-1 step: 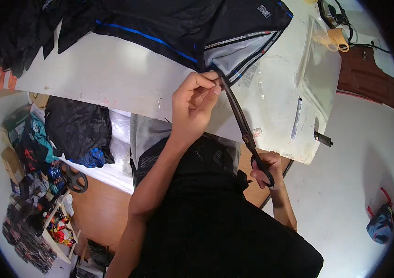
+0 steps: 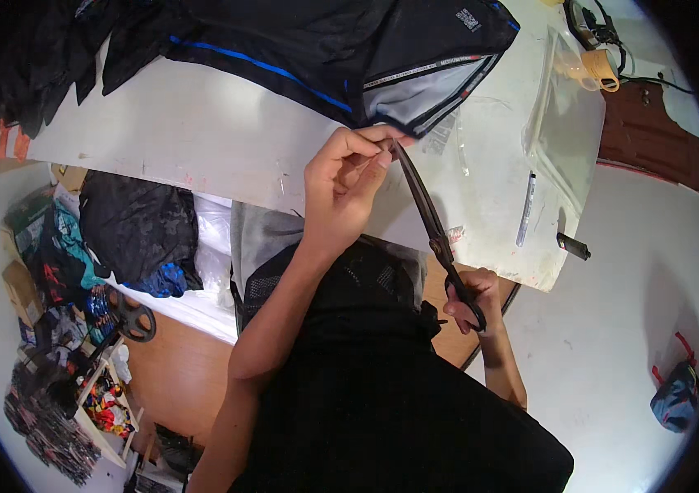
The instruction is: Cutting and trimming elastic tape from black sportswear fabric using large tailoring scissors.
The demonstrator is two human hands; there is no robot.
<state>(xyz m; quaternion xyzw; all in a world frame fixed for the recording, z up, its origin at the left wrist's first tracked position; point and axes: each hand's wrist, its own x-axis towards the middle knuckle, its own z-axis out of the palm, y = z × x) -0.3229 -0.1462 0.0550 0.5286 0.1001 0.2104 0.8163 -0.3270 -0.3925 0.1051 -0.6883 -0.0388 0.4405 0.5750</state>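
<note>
My right hand (image 2: 474, 301) grips the handles of a pair of long dark scissors (image 2: 430, 215). Their blades look closed and point up and left, with the tips at the fingers of my left hand (image 2: 345, 177). That hand is closed in a pinch; whatever sits between its fingertips is hidden or too small to make out. Just beyond the fingers lies a black garment (image 2: 284, 49) with blue piping. Its open end shows a pale lining (image 2: 423, 89) and a printed tape along the edge. The corner of this end rests close to the fingertips and the blade tips.
The white table (image 2: 226, 140) carries a clear plastic sheet (image 2: 563, 107), a marker pen (image 2: 526, 209), a small black object (image 2: 573, 246) at the right edge and a peach-coloured cup (image 2: 600, 71). Dark clothing (image 2: 140, 230) is heaped below the table at left.
The dark bit of the garment's edge at my left fingertips has come away, and the fingertips behind it now show. The lower corner has shifted slightly. Hands and scissors have barely moved.
</note>
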